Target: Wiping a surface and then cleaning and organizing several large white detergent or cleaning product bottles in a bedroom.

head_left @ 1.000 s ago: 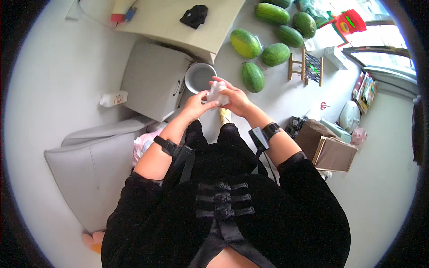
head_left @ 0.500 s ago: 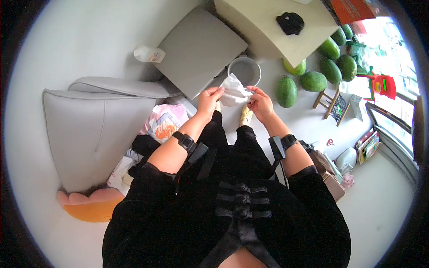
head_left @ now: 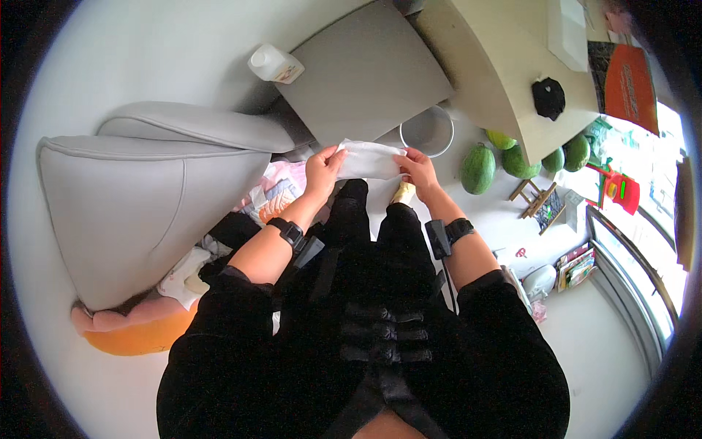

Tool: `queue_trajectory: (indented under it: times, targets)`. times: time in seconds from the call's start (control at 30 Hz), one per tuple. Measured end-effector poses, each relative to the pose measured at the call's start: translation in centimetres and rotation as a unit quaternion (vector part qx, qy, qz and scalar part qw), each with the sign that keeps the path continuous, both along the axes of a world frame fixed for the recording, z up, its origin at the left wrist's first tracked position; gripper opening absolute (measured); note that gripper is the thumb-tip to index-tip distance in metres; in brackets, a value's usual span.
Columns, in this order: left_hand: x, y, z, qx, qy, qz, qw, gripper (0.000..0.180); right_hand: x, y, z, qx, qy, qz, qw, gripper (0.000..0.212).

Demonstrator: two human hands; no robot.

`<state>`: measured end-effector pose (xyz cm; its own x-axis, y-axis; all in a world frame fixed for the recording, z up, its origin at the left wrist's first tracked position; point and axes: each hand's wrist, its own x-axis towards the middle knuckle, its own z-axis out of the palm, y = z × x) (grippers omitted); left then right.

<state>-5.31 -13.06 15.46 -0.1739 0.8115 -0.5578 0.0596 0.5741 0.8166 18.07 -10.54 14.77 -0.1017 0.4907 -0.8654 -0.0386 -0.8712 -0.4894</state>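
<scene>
A white tissue or wipe (head_left: 370, 159) is stretched out flat between my two hands, in front of my knees. My left hand (head_left: 322, 173) pinches its left end between thumb and fingers. At the opposite end my right hand (head_left: 418, 171) has a similar pinch on its upper right corner. Just beyond the right hand stands a grey bin (head_left: 428, 133) with a pale rim. The tissue hides part of the floor and one of my feet.
Ahead is a grey seat (head_left: 369, 73) with a white bottle (head_left: 275, 64) beside it. A grey sofa (head_left: 146, 205) and piled clothes (head_left: 274, 192) lie left. Right of the bin are several watermelons (head_left: 478, 169), a beige table (head_left: 504, 66) bearing a black item (head_left: 548, 99), and a small wooden stool (head_left: 537, 201).
The tissue, bunched and hanging before, is now pulled out wide and flat as my hands moved apart. My view has shifted, so the bin and table appear in different places.
</scene>
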Motion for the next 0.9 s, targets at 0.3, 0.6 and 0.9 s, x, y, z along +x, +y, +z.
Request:
queue_trajectory:
  times: [0.3,0.6,0.9]
  targets:
    - [-6.8,2.2,-9.4,-0.066,0.222,0.075,0.970,0.047,-5.4,2.9,-5.0,0.198,-0.314,0.249,0.895,0.061]
    - [-8.8,5.6,-20.9,-0.062,0.302,0.111,0.945,0.061,-10.8,7.1,-13.8,0.473,-0.324,0.567,0.591,0.070]
    - [-6.5,9.1,-23.5,0.024,0.409,0.173,0.896,0.058,-14.7,13.6,-19.6,0.584,-0.249,0.573,0.518,0.069]
